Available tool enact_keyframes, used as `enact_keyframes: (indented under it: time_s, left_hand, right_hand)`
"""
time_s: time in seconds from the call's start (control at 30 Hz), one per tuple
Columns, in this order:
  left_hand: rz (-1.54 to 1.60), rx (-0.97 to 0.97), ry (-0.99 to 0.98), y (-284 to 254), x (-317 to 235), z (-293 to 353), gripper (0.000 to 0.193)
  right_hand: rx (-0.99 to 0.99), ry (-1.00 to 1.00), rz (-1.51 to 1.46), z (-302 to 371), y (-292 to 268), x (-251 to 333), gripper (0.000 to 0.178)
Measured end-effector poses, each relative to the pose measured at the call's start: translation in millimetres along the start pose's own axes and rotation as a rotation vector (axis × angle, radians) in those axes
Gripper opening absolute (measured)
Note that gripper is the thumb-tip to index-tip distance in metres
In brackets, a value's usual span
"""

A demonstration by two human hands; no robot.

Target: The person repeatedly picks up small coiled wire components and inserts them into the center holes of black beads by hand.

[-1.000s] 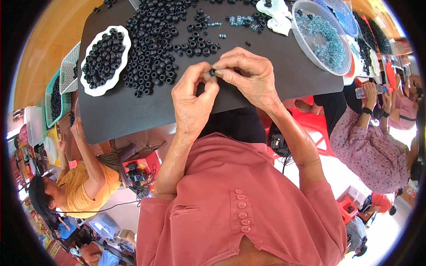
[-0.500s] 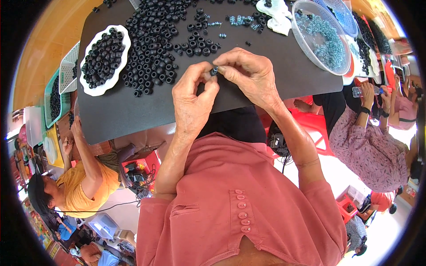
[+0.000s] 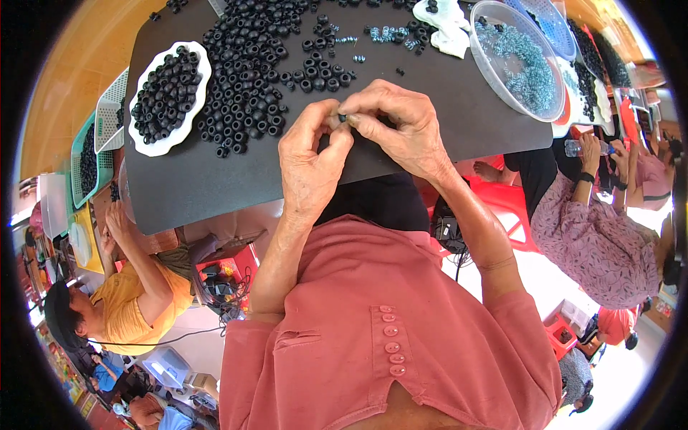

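Salmon-pink buttoned shirt (image 3: 387, 337) — short sleeves, 5 matching buttons, chest pocket.

small black piece (image 3: 342, 117): mostly hidden between fingertips, shape unclear
black board (image 3: 215, 179): top cut off at upper frame edge
clear tub (image 3: 494, 79): contents too small to tell

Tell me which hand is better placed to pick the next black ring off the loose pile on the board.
Left, probably. The left hand lies on the side of the loose pile of black rings, which spreads up and to its left. The right hand sits farther from it and pinches the small black piece with the left.
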State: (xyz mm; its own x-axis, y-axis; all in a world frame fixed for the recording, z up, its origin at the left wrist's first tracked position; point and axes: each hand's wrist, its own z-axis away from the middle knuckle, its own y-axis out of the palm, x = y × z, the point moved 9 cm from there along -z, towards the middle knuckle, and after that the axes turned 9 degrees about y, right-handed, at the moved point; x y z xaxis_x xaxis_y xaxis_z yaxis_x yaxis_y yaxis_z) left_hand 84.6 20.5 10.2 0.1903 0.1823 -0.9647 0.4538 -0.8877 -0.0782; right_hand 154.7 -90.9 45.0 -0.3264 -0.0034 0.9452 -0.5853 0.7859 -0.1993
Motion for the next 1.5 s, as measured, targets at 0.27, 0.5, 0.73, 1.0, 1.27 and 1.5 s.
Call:
enact_keyframes:
  time_s: [0.27, 0.5, 0.73, 1.0, 1.27, 1.5]
  left_hand:
    - [0.203, -0.01, -0.069, -0.8, 2.0, -1.2, 0.016]
    - [0.276, 0.002, -0.045, 1.1, -1.8, -3.6, 0.018]
    - [0.247, 0.02, -0.063, 1.8, 4.5, -3.3, 0.015]
    - [0.251, 0.02, -0.035, -0.4, 3.3, -2.2, 0.017]
    - [0.263, 0.019, -0.04, 0.7, 4.2, -1.1, 0.017]
    - [0.253, 0.019, -0.031, 0.2, 4.4, -2.4, 0.017]
  right_hand:
    - [0.009, 0.017, 0.03, 0.5, 1.1, -3.6, 0.015]
    - [-0.012, 0.004, 0.01, -0.2, 0.5, -1.4, 0.014]
    - [-0.227, 0.212, -0.093, 12.2, -30.8, -17.9, 0.014]
    - [-0.245, 0.198, 0.371, -4.1, -89.3, -23.3, 0.025]
    - [-0.019, -0.017, 0.787, -28.1, -57.6, -17.5, 0.019]
    - [-0.055, 0.065, 0.596, -24.1, -52.0, -16.6, 0.017]
